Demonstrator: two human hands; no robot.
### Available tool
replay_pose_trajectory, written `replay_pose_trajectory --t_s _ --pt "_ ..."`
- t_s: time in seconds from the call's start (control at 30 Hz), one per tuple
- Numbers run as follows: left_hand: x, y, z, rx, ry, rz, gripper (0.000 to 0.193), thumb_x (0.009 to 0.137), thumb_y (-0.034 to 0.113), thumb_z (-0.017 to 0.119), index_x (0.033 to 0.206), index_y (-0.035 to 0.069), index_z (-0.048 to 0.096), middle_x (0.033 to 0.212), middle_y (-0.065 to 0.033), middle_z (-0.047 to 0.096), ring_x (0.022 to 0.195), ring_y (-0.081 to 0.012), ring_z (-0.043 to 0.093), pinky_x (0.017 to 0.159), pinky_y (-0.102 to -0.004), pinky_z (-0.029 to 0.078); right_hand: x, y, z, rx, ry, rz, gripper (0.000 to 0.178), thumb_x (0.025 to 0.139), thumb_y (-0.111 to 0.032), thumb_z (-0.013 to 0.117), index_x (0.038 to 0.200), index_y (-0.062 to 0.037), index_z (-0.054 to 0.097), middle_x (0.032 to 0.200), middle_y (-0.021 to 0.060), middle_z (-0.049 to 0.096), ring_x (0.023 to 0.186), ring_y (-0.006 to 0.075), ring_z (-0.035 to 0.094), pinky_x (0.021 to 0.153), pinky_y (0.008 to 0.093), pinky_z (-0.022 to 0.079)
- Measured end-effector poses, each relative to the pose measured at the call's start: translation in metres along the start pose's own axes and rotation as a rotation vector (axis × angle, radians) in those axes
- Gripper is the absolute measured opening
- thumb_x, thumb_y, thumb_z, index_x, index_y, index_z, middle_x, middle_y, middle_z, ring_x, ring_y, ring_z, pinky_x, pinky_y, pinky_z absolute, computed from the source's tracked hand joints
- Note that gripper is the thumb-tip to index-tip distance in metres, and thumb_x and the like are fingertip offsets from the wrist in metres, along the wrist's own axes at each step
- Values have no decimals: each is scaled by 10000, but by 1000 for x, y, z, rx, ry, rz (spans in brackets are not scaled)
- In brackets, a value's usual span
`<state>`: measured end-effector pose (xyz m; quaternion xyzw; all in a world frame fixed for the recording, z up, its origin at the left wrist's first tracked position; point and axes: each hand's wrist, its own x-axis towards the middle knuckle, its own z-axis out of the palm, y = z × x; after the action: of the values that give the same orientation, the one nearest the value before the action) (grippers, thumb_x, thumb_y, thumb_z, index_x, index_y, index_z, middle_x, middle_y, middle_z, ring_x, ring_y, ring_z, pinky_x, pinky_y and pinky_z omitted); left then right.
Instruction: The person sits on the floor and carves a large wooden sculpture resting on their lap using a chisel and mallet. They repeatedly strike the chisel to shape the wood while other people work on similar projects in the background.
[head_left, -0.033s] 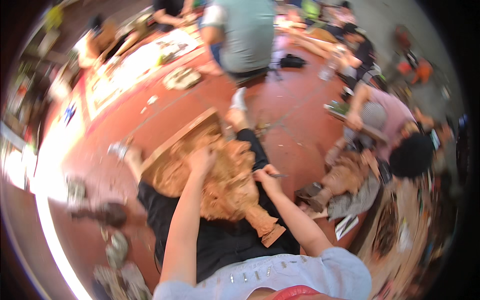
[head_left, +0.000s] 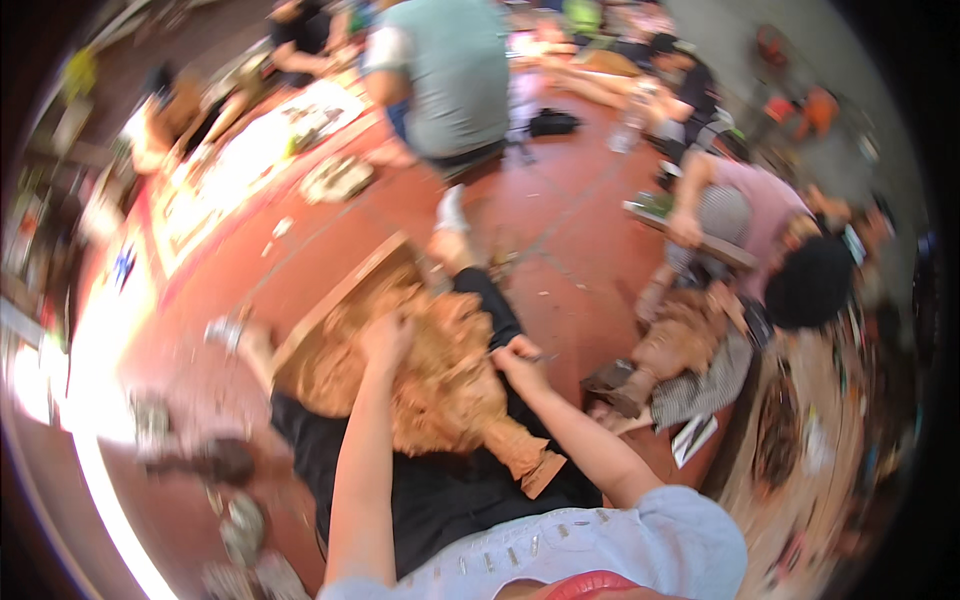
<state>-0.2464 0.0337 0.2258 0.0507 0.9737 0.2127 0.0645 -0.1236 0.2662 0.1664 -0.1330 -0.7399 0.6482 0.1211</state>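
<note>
Across my lap lies a reddish-brown wood carving [head_left: 445,385], a relief with a straight raised edge at the far left and a narrow foot at the near right. My left hand [head_left: 388,340] presses on its middle, fingers curled down against the surface and fingertips hidden. At the carving's right side, above my dark-trousered leg [head_left: 490,300], my right hand [head_left: 520,362] is closed around a thin dark tool. Only a short, blurred bit of that tool shows, so its kind is unclear.
To the right a person [head_left: 765,220] in pink bends over another carving [head_left: 675,350]. Someone in a grey-green shirt [head_left: 450,85] sits ahead with their back to me. Plastic bags [head_left: 243,530] and a dark object [head_left: 225,460] lie on the red tiles at left.
The whole view has shifted, so the scene sits a little further left. The tool in my right hand shows less than before. Both hands stay at the carving.
</note>
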Motion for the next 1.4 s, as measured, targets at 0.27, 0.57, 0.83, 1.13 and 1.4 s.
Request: replay_pose_trajectory --t_s 0.27,0.57,0.83,1.13,1.4 --pt "-8 4 0 -51 91 52 327 853 362 548 903 69 685 817 -192 673 783 -377 637 719 -465 488 -23 -24 -20 -25 -65 117 207 775 -132 653 657 -32 516 624 40 574 600 75 536 528 264 418" --pt "-5 -9 3 -25 121 126 303 871 324 539 891 54 676 789 -180 667 753 -364 629 703 -456 481 -35 -35 -7 62 -77 79 208 829 -83 627 689 -36 481 637 40 575 542 79 563 472 246 417" --pt "-5 -8 9 -54 160 138 284 858 318 555 862 60 675 777 -184 666 757 -377 628 704 -461 481 -5 -29 -9 -49 -41 -65 218 768 -161 657 692 -12 516 595 55 565 556 81 508 503 282 410" --pt "-3 -7 8 -55 147 106 308 848 336 559 885 55 679 785 -194 665 766 -385 629 705 -464 482 -26 -36 -17 -79 -83 -22 219 754 -125 660 661 -23 489 575 47 548 568 91 531 510 276 411" --pt "-5 -7 7 5 137 74 296 847 330 558 897 67 686 814 -174 676 782 -364 635 704 -454 487 -28 -50 -5 -76 -49 4 239 791 -160 659 690 -19 494 592 64 532 564 103 509 520 288 412"
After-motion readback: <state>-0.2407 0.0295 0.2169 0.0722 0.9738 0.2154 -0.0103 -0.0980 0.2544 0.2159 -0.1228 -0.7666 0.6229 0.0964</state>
